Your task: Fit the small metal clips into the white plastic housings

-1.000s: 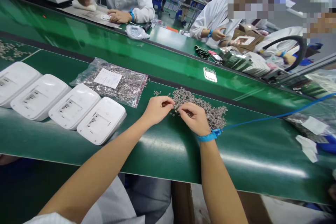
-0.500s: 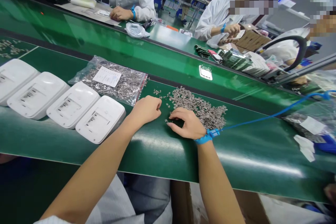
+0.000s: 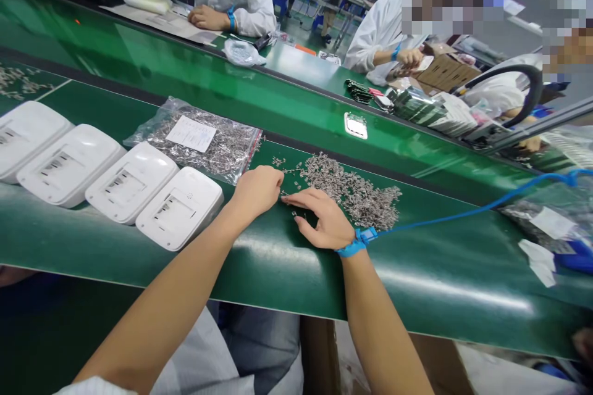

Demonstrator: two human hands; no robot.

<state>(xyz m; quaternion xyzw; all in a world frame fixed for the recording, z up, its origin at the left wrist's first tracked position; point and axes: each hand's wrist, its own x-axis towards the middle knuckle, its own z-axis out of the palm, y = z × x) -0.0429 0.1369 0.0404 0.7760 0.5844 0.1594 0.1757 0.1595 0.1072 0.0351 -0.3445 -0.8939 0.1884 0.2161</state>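
The pile of small metal parts (image 3: 352,188) is grey and shiny, made of many tiny pieces with rough, tangled texture, and it lies in the middle of the frame on the smooth glossy green table (image 3: 287,265). The pile is long in shape, and its long axis goes from the upper left to the lower right. The right hand (image 3: 324,219) lies flat and low on the table at the near left edge of the pile, fingers stretched toward the left, narrow open, and the fingertips (image 3: 290,199) touch some loose pieces. A blue wrist strap (image 3: 354,244) is around this wrist, with a blue cord (image 3: 463,213) going to the right of the frame. The left hand (image 3: 257,188) is curled into a loose fist just beside the right fingertips; I cannot tell if it holds a piece inside. To the left of the hands, 4 white plastic housings (image 3: 178,210) with rounded corners lie in a row, and behind them there is a clear plastic bag (image 3: 222,148) of the same metal parts with a white paper label. At the top of the frame, people in white coats work at the other side.
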